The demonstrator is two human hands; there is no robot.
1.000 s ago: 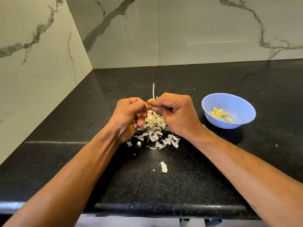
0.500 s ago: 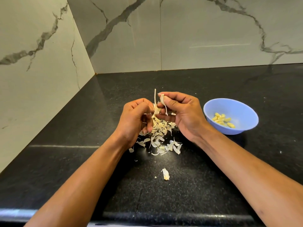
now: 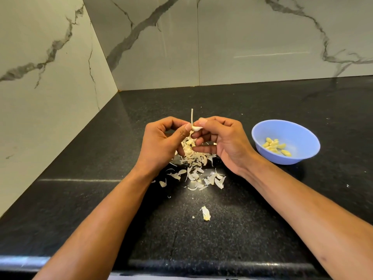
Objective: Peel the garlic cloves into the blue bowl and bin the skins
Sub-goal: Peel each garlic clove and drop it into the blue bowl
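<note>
Since a moment ago the hands have lifted a little and drawn closer together, and the pale strip that hung from the right fingers is gone. Now the right hand (image 3: 226, 142) pinches a garlic clove (image 3: 196, 128) between thumb and forefinger, its other fingers loosely curled, while the left hand (image 3: 161, 142) presses its thumb tip against the clove's near side. A thin stalk (image 3: 192, 117) stands up just behind the clove.

The clove hangs above the heap of skins (image 3: 193, 158) in the middle of the counter (image 3: 262, 219), with the blue bowl (image 3: 262, 130) toward the right edge holding a few peeled cloves (image 3: 275, 146).

To my eye the peeling goes best if the left thumbnail catches the skin at the root end and strips it along the length, the right hand turning the clove. Squeezing too hard could make it slip. No bin is in sight.
</note>
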